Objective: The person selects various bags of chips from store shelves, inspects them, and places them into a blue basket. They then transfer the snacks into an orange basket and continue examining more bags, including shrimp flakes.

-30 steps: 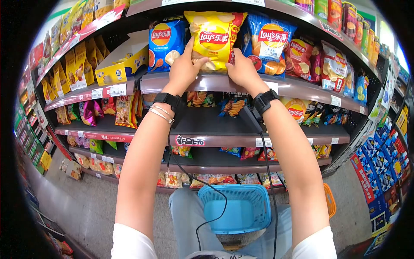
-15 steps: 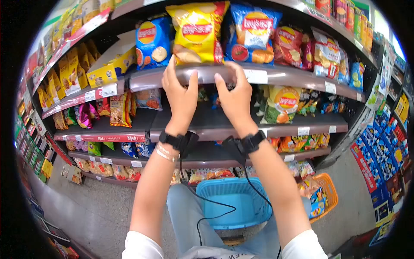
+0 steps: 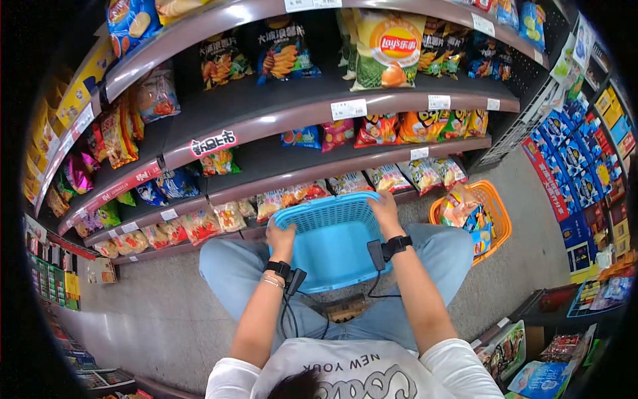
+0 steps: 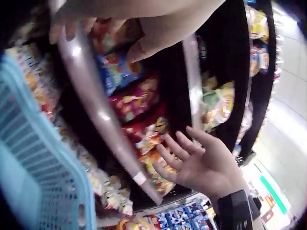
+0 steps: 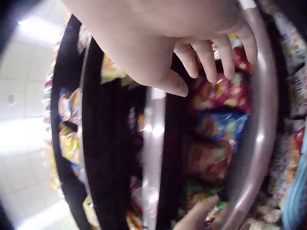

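Observation:
A light blue plastic basket (image 3: 332, 256) sits between the person's bent knees, with nothing lying in it. In the head view the left hand (image 3: 282, 241) is right at its left rim, thumb toward the inside. The right hand (image 3: 385, 214) is at the far right corner of the rim. Both wrist views are blurred: the left hand (image 4: 139, 21) and right hand (image 5: 177, 45) have loosely bent, spread fingers with nothing between them. Below them in the left wrist view shows the basket's slatted wall (image 4: 53, 158).
Snack shelves rise ahead, with a green Lay's bag (image 3: 389, 50) on one and packets (image 3: 199, 226) along the bottom. An orange basket (image 3: 503, 226) holding snack bags stands right of the person's knee. Wrist camera cables hang near the lap.
Both hands have left the yellow chip bag on the upper shelf and come down to the blue basket. The head view has tilted downward, taking most of that shelf out of sight.

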